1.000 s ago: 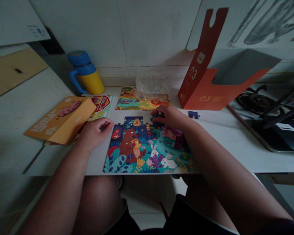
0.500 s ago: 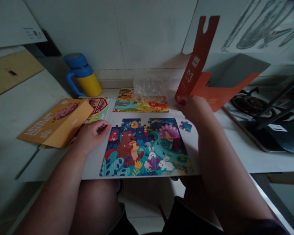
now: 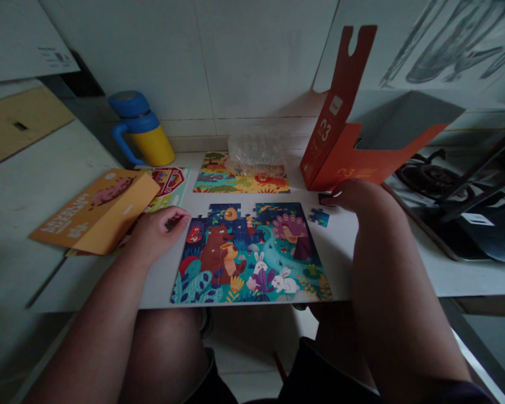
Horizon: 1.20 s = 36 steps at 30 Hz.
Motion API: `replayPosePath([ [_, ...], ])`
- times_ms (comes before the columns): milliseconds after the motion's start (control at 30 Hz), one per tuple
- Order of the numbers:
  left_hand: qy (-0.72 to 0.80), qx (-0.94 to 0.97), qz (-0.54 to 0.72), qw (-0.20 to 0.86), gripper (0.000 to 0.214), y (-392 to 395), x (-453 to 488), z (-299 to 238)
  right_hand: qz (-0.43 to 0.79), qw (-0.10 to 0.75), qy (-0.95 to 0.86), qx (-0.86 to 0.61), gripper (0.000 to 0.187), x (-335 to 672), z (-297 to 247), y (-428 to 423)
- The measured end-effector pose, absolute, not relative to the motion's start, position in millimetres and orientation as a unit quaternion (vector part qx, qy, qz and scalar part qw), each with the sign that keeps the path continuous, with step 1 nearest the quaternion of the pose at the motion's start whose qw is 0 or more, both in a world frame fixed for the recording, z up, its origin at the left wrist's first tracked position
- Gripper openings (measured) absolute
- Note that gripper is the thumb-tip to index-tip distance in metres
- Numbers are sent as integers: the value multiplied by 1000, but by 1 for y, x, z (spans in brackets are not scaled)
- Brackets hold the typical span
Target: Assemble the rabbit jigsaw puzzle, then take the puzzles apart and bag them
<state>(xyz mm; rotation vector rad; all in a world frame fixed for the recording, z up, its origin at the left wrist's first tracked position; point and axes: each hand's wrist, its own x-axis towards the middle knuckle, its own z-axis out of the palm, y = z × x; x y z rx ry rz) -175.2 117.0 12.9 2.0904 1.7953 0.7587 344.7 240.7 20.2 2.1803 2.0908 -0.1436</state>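
A jigsaw puzzle (image 3: pixel 252 255) with a bear, rabbits and a peacock lies on the table in front of me. Its top edge has gaps at the left corner and in the middle. My left hand (image 3: pixel 163 229) rests by the puzzle's left edge, fingers curled together with nothing visible in them. Right of the puzzle's upper corner, my right hand (image 3: pixel 357 197) pinches a dark puzzle piece (image 3: pixel 325 200) low over the table. Close to that piece lies a loose blue-green puzzle piece (image 3: pixel 320 217).
An open orange box (image 3: pixel 340 151) stands behind my right hand, near a gas stove (image 3: pixel 429 179). Clear plastic packaging (image 3: pixel 256 148) lies on another puzzle (image 3: pixel 239 182) at the back. At left are a yellow box (image 3: pixel 96 213) and a blue-yellow flask (image 3: pixel 145 134).
My right hand has moved right and toward me from beside the orange box's left corner, and a dark puzzle piece now shows at its fingertips. My left hand stays in place.
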Motion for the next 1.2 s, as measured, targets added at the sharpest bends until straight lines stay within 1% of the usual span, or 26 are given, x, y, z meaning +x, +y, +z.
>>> replayPosePath([
  [67, 622, 723, 267, 138, 27, 117, -176, 11, -55, 83, 679, 728, 39, 340, 26, 237],
  [133, 623, 723, 267, 132, 27, 118, -177, 9, -72, 99, 674, 729, 42, 336, 31, 232],
  [267, 621, 725, 268, 129, 27, 119, -179, 6, -112, 111, 680, 716, 45, 331, 42, 224],
  [367, 615, 727, 275, 130, 27, 119, -180, 6, -111, 145, 695, 696, 46, 329, 47, 223],
  [433, 614, 728, 276, 130, 26, 119, -180, 6, -105, 176, 716, 667, 50, 329, 48, 223],
  [500, 614, 727, 277, 132, 26, 119, -179, 7, -99, 178, 729, 654, 52, 329, 47, 223],
  [567, 612, 726, 280, 138, 26, 118, -177, 9, -87, 130, 736, 659, 45, 327, 47, 222],
  [700, 612, 723, 287, 139, 25, 117, -175, 11, -73, -68, 763, 639, 30, 300, 53, 214],
  [767, 609, 724, 295, 130, 25, 116, -173, 12, -120, -163, 783, 588, 28, 271, 56, 205],
  [833, 605, 724, 308, 124, 25, 114, -172, 13, -217, -228, 803, 507, 24, 237, 55, 195],
  [933, 601, 717, 329, 131, 25, 110, -164, 19, -374, -252, 800, 395, 21, 190, 47, 175],
  [967, 596, 718, 331, 140, 25, 109, -159, 22, -407, -242, 800, 369, 20, 178, 45, 169],
  [1067, 551, 745, 320, 197, 27, 108, -136, 36, -433, -223, 811, 324, 16, 156, 39, 155],
  [1200, 471, 768, 319, 293, 26, 117, -101, 51, -477, -259, 777, 319, 21, 152, 41, 148],
])
